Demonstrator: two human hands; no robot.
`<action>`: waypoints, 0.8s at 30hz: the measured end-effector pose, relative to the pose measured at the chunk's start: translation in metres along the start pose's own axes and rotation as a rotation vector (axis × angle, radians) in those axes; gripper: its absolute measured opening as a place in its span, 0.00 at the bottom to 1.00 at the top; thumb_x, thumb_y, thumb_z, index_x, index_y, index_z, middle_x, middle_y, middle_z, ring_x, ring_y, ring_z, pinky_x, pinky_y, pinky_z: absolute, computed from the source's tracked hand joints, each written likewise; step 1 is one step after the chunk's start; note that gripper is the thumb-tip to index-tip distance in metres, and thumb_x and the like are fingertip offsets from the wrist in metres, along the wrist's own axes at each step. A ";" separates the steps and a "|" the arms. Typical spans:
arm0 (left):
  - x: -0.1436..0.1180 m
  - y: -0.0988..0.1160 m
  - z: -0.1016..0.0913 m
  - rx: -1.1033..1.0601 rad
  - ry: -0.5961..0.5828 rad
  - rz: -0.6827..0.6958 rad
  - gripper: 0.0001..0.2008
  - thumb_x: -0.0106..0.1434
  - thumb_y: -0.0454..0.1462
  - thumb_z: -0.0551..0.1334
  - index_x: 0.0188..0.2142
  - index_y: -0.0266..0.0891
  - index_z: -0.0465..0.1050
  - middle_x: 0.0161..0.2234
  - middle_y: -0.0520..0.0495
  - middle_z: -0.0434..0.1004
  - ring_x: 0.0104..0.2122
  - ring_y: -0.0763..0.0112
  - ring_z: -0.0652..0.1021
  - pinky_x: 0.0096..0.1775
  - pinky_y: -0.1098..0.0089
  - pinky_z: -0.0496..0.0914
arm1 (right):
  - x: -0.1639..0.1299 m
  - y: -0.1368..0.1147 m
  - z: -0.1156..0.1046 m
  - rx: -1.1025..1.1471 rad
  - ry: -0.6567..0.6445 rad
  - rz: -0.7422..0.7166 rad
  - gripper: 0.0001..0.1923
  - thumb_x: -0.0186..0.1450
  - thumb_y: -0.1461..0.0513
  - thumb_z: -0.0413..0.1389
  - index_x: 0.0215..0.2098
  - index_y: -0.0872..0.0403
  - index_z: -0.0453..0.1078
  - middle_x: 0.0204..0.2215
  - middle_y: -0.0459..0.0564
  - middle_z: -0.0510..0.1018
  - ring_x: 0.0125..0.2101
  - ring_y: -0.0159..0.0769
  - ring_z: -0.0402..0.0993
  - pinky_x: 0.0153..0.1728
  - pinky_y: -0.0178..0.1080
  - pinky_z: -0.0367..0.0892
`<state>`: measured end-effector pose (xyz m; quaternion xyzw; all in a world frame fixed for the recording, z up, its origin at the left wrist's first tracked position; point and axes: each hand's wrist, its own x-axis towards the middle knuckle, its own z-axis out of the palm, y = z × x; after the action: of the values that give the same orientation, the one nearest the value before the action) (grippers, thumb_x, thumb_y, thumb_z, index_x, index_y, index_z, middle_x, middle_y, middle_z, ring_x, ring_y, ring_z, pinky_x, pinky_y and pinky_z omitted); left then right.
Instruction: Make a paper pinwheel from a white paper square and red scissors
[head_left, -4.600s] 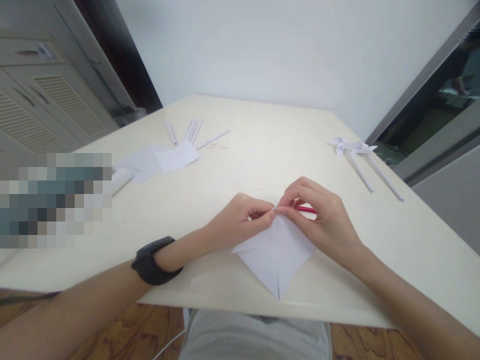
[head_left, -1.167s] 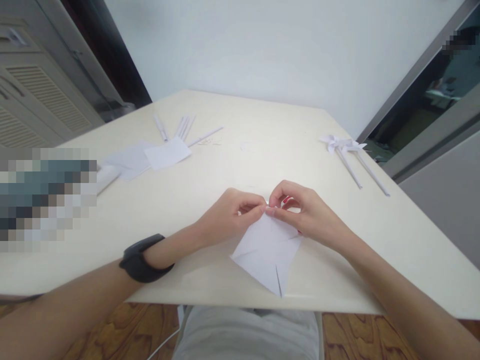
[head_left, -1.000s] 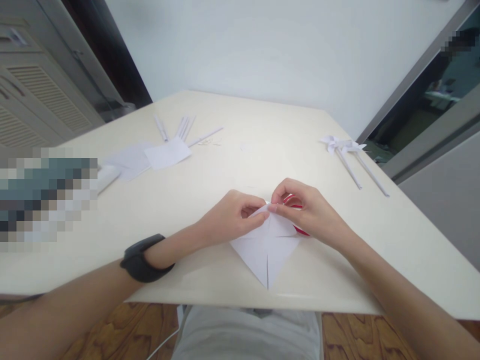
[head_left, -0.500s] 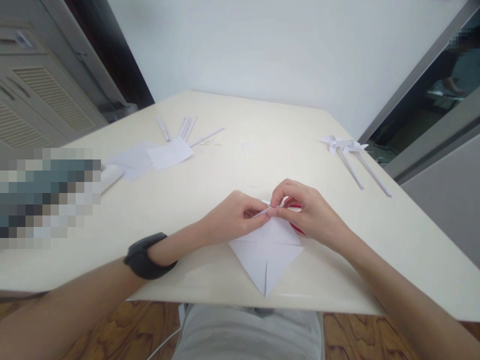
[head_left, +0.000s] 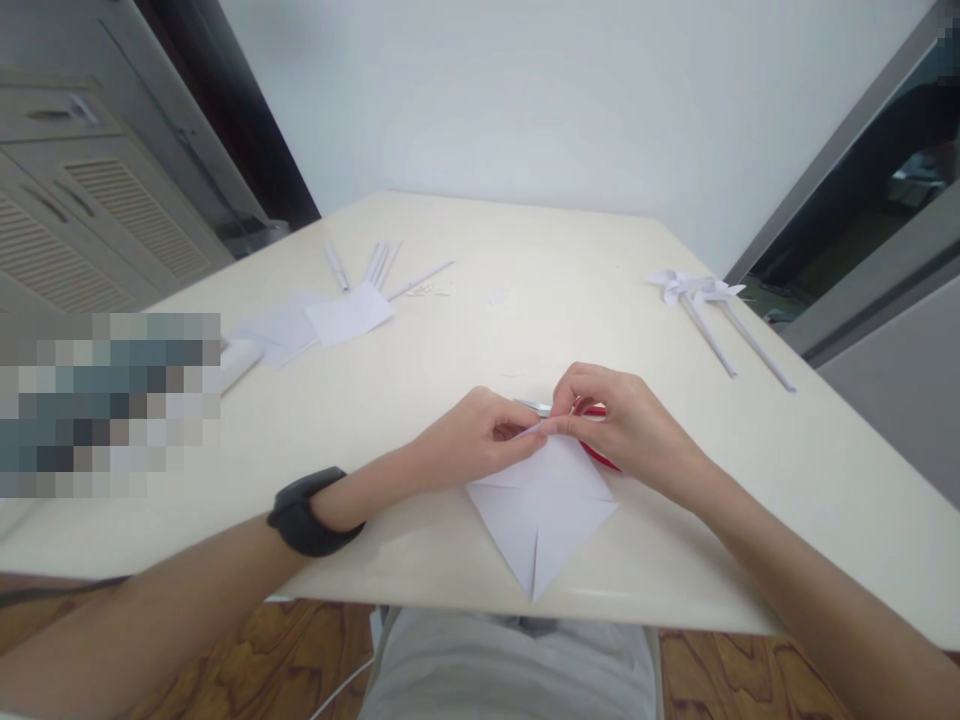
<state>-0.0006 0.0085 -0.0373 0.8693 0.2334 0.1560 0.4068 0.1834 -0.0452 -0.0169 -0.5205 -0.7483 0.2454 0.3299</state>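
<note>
A square sheet of white paper lies cornerwise before me, with slits running in from its corners. My left hand pinches the sheet near its far corner, thumb and fingers closed. Right beside it, my right hand pinches the same far corner between thumb and forefinger; the fingertips of both hands almost touch. Behind and partly under the hands lies a pair of scissors with red handles. Its metal blade shows past the left fingers, while the rest is covered by my right hand.
Two paper pinwheels on rolled paper sticks lie at the right. Loose white sheets, several rolled paper sticks and small scraps lie at the back left. A blurred-out object occupies the left side of the table.
Both hands keep their pinch on the paper's far corner. The view has shifted slightly, and more of the scissor blade shows beside the left fingers.
</note>
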 end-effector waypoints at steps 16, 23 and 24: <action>0.002 0.001 -0.002 0.072 -0.002 0.001 0.14 0.63 0.37 0.52 0.21 0.34 0.64 0.19 0.56 0.54 0.20 0.79 0.56 0.23 0.73 0.49 | -0.003 -0.003 0.001 -0.021 -0.001 -0.009 0.09 0.62 0.66 0.55 0.24 0.54 0.65 0.27 0.42 0.69 0.29 0.29 0.66 0.29 0.34 0.62; 0.001 0.000 -0.001 0.074 -0.005 -0.001 0.15 0.64 0.38 0.52 0.24 0.33 0.69 0.19 0.55 0.56 0.20 0.79 0.57 0.22 0.74 0.50 | -0.002 -0.001 0.001 -0.042 -0.005 -0.017 0.09 0.61 0.66 0.55 0.23 0.54 0.64 0.26 0.43 0.69 0.28 0.30 0.66 0.29 0.34 0.62; 0.001 0.000 -0.001 0.074 -0.006 -0.001 0.15 0.64 0.38 0.52 0.25 0.33 0.69 0.19 0.55 0.56 0.20 0.79 0.57 0.22 0.74 0.50 | -0.002 -0.001 0.001 -0.046 -0.003 -0.017 0.08 0.61 0.66 0.55 0.24 0.54 0.64 0.26 0.43 0.69 0.29 0.30 0.66 0.29 0.34 0.62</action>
<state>-0.0002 0.0099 -0.0369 0.8841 0.2383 0.1442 0.3752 0.1823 -0.0471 -0.0176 -0.5210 -0.7587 0.2261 0.3189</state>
